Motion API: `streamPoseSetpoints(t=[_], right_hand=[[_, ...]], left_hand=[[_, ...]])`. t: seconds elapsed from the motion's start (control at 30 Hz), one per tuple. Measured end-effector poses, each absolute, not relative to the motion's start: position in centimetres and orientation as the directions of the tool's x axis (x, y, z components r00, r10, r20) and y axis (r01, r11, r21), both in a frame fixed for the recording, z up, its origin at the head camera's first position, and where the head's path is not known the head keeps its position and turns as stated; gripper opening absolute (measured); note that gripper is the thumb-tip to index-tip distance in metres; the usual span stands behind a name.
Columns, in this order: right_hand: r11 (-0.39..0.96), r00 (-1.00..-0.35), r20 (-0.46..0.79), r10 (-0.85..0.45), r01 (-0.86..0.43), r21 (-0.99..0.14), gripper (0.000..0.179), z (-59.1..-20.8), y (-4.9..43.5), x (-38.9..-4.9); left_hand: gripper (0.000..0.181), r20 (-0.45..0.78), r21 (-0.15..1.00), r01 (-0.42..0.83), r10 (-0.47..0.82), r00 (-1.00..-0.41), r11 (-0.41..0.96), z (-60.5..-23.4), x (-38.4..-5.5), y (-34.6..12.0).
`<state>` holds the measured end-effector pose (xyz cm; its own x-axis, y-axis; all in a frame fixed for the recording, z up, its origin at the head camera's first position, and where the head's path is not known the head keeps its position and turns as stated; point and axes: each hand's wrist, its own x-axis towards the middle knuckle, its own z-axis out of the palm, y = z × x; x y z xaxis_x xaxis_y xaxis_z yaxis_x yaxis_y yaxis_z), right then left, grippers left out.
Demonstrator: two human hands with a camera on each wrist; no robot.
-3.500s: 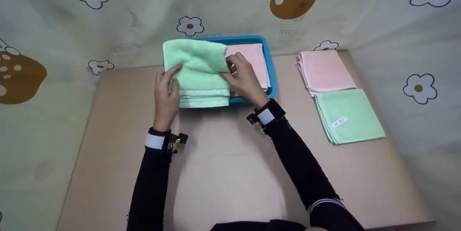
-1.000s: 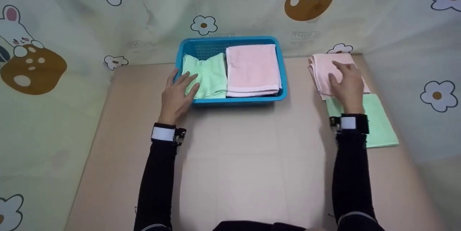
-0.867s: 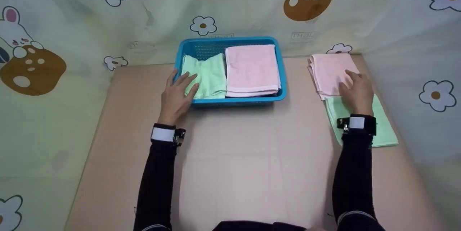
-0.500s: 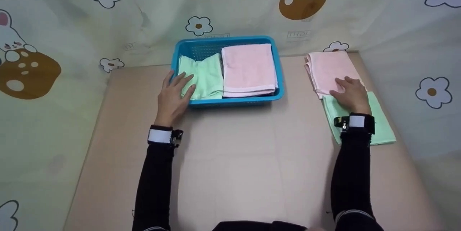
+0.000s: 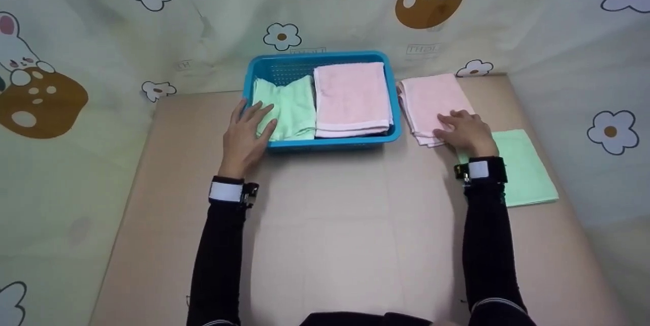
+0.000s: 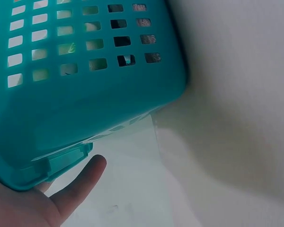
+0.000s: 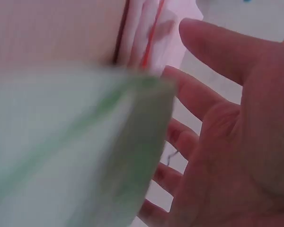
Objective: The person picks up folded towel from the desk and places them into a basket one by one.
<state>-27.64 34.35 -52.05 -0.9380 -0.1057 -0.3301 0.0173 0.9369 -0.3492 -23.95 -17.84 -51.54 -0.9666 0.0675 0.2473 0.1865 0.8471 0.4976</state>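
In the head view my left hand (image 5: pixel 245 138) lies at the left rim of a blue plastic basket (image 5: pixel 330 143), fingers spread over the crumpled green towel (image 5: pixel 289 107) inside. The left wrist view shows a straight finger (image 6: pixel 83 187) by the basket's lip. A folded pink towel (image 5: pixel 350 97) lies in the basket's right half. My right hand (image 5: pixel 467 133) rests its fingertips on another folded pink towel (image 5: pixel 431 97), just right of the basket. In the right wrist view its thumb and fingers (image 7: pixel 217 45) are apart near the pink edge.
A folded green towel (image 5: pixel 525 168) lies on the table (image 5: pixel 325 234) at the right, partly behind my right wrist. A patterned curtain (image 5: pixel 213 36) hangs close behind the basket and along both sides.
The green towel went from both hands into the basket. My right hand moved to the right-hand pink towel, which has slid left towards the basket. My left hand has lately stayed still.
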Motion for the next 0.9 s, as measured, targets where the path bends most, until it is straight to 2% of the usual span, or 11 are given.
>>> streamPoseSetpoints(t=[0.2,0.4,0.63,0.9], right_hand=[[0.936,-0.952,-0.231,-0.201,-0.117,-0.331,0.057,-52.2,29.4,-27.7],[0.942,-0.970,-0.123,-0.208,-0.165,-0.291,0.047,-52.6,28.3,-27.5],[0.925,-0.960,-0.158,-0.231,-0.166,-0.343,0.046,-52.9,27.8,-27.4],[0.935,-0.951,-0.175,-0.257,-0.198,-0.294,0.037,-52.0,27.6,-25.9]], left_hand=[[0.054,0.246,0.494,0.182,0.065,-0.967,0.850,-51.5,-23.9,-17.9],[0.055,0.242,0.498,0.182,0.066,-0.968,0.848,-51.6,-24.0,-17.8],[0.053,0.235,0.504,0.175,0.061,-0.970,0.846,-51.7,-23.9,-17.8],[0.053,0.234,0.495,0.177,0.066,-0.970,0.851,-51.6,-24.1,-17.9]])
